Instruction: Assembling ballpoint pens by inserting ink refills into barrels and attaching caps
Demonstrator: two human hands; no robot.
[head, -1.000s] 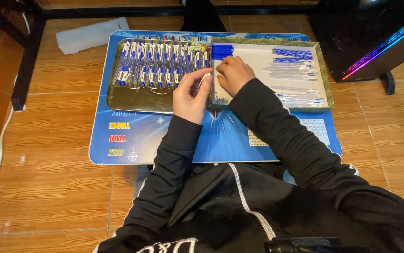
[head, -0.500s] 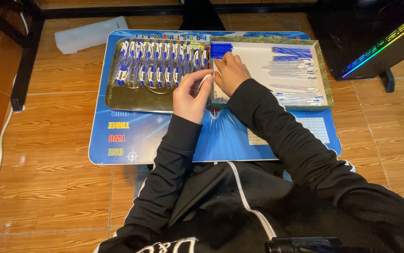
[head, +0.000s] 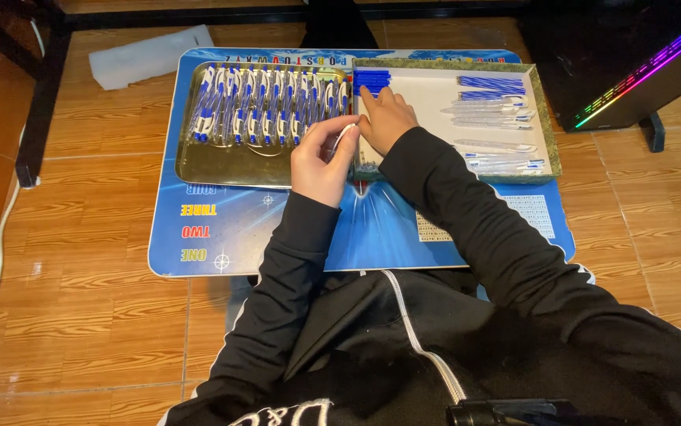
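Note:
My left hand [head: 321,162] hovers over the near right corner of a metal tray [head: 230,170] and pinches a thin white pen part [head: 344,136] between thumb and fingers. Rows of blue and white pens [head: 269,102] lie side by side in that tray. My right hand [head: 388,118] rests inside a shallow box [head: 550,118] to the right, index finger stretched toward a stack of small blue caps [head: 372,79]. Whether its curled fingers hold anything is hidden.
Both containers sit on a blue printed mat [head: 277,229] laid on a wooden floor. Loose clear and blue pen barrels [head: 494,118] fill the box's right side. A dark case with a coloured light strip [head: 640,71] stands at right, a white foam piece [head: 147,55] far left.
My right hand has slid away from my left hand and reached farther up the box toward the blue caps. My left hand stays put with the white part.

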